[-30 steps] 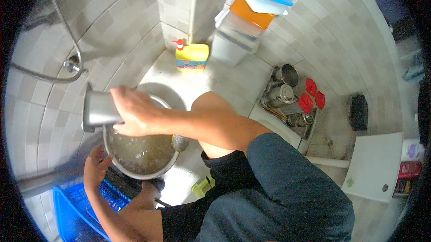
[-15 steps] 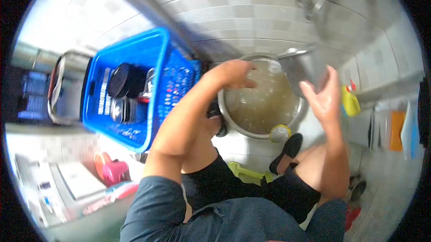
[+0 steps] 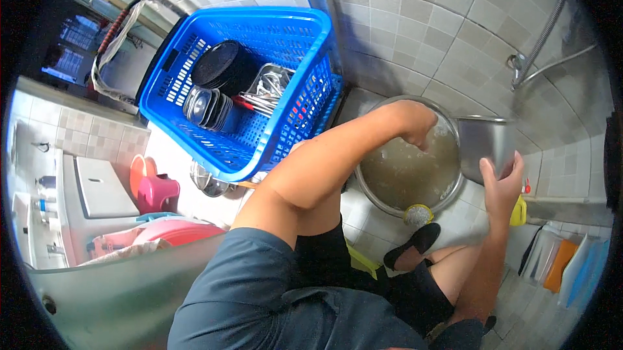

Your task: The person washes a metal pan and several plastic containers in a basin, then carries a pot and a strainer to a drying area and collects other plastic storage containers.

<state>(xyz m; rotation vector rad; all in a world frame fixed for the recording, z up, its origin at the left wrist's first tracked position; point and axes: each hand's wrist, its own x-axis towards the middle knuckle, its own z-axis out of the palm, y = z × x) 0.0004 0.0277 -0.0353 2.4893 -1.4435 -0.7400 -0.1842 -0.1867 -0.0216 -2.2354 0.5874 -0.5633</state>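
My right hand (image 3: 501, 184) grips a deep stainless steel food pan (image 3: 488, 145) by its lower side, thumb on the near face. The pan is held at the right rim of a large round metal basin (image 3: 363, 184) full of cloudy, brownish water (image 3: 405, 175). Above the water hangs my left hand (image 3: 418, 124), back of the hand up. Its fingers are curled down and together, apart from the pan; whatever they hold, if anything, is hidden. At the basin's near rim sits a round scrubber with a yellow edge (image 3: 418, 215).
A blue plastic basket (image 3: 243, 162) at left holds stacked black round dishes (image 3: 224, 64), metal bowls (image 3: 206, 108) and utensils (image 3: 263, 100). A shower hose (image 3: 542, 32) hangs by the tiled wall. A yellow bottle (image 3: 518, 212) and a pink stool (image 3: 158, 193) stand on either side.
My view has turned, so basket and basin sit further right. The pan, tilted and blurred before, now stands straighter in my right hand. My left hand's fingers have curled in.
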